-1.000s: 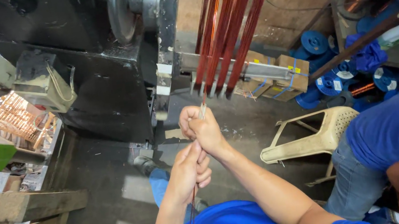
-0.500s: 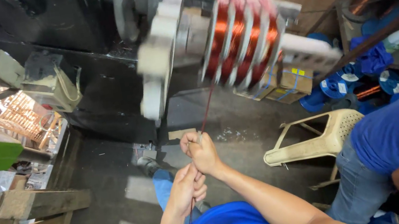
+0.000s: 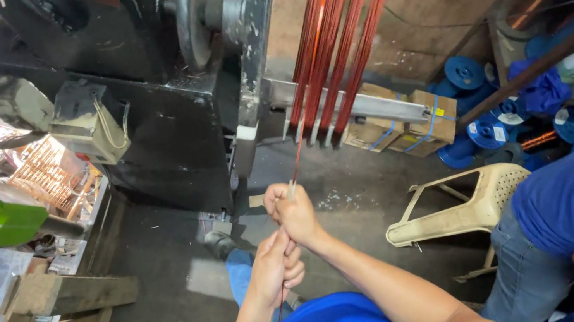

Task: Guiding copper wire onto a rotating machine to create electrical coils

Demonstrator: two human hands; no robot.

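Head view shows both hands gripping a thin copper wire (image 3: 297, 171) below the black winding machine (image 3: 133, 94). Right hand (image 3: 295, 214) is closed round the wire, which comes out from between its fingers (image 3: 274, 201) and runs up to the copper coils (image 3: 342, 25) on the machine's frame. Left hand (image 3: 273, 261) sits just below the right, touching it, fingers clenched on the same wire, which trails down past the wrist. A plastic stool (image 3: 460, 205) lies tipped, right of the machine.
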